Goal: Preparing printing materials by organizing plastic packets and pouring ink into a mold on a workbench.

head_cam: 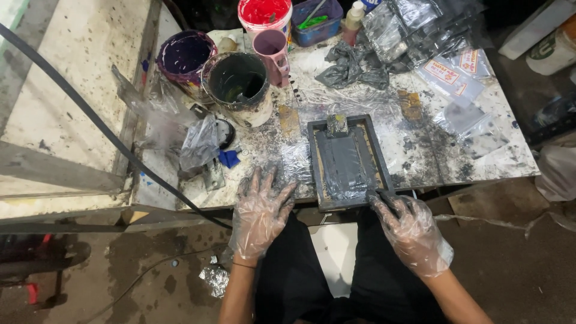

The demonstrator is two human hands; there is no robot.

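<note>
Two gloved hands at the table's near edge: left hand (pixel 259 211) flat, fingers spread wide on the ink-stained table (pixel 420 157); right hand (pixel 410 231) pinching the near right corner of one dark screen frame (pixel 348 161). Behind, three ink tubs: purple (pixel 185 55), black (pixel 240 81), red (pixel 264 13); one pink cup (pixel 273 49).

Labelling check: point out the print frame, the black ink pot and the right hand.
print frame (pixel 316 157): head view, left rail.
black ink pot (pixel 261 111): head view, outer wall.
right hand (pixel 408 231): head view, back of glove.
</note>
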